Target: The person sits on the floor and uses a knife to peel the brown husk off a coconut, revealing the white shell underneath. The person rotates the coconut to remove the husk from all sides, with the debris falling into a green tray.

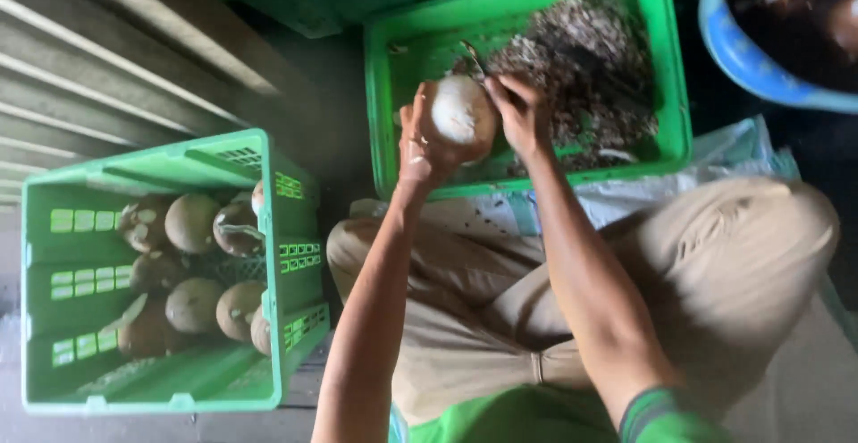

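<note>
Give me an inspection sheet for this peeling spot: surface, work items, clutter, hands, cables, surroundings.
Surface: grey floor, partly covered by a pale sack under the person's knees.
Work items: peeled white coconut held over the green crate; small curved blade at its top edge.
Clutter: brown shavings piled inside that crate.
Hands: left hand cups the coconut from below; right hand grips the blade's handle, fingers closed.
Cables: nothing seen.
Surroundings: second green crate of unpeeled brown coconuts at left; blue tub top right; corrugated wall.
</note>
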